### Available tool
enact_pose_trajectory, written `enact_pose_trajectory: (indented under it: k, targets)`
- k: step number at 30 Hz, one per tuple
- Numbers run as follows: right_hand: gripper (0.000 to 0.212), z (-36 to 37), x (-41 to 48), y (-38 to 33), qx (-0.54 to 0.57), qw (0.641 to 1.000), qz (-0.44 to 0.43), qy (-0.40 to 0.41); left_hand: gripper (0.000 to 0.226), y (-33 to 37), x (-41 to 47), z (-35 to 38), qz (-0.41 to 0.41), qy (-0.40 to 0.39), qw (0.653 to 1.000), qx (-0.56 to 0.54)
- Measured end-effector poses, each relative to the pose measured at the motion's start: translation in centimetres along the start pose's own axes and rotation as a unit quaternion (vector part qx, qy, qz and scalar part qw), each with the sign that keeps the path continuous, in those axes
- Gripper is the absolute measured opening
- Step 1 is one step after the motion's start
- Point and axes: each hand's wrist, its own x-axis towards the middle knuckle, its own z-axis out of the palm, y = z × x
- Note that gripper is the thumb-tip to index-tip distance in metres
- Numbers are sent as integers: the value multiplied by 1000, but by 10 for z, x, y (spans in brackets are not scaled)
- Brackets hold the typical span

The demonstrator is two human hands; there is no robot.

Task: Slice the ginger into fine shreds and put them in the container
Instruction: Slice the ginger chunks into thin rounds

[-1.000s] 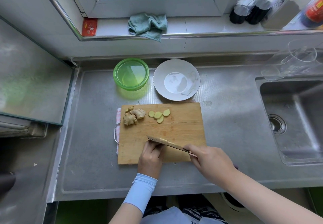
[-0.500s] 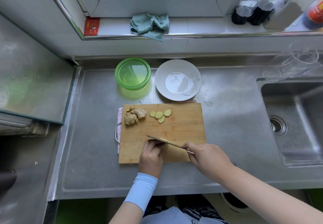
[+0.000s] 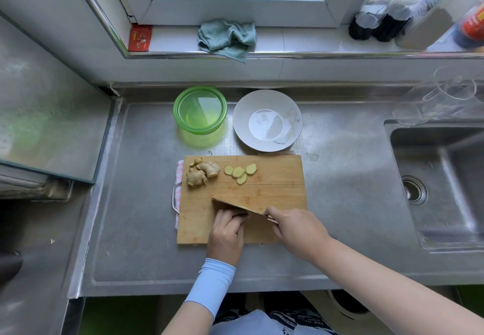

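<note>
Along the near board edge, right hand grips knife; left hand curled, hold unclear.

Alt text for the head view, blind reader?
A person's right hand holds a knife on a wooden cutting board, left hand curled beside the blade. Ginger root and loose slices lie at the board's far edge; a green container and white plate stand beyond.

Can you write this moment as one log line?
right hand: grips knife | left hand: curled by blade | slices: on board | container: no ginger
</note>
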Motion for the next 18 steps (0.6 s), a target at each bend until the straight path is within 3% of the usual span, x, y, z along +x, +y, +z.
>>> enact_pose_trajectory:
  k: [10,18]
  targets:
    - [20,-6,-7,-1,40,999,4,33,16,4,0,-1,19,27,999,0]
    - [26,0,-41,6,2,990,-37,134,38,-3,-2,5,4,17,1000,11]
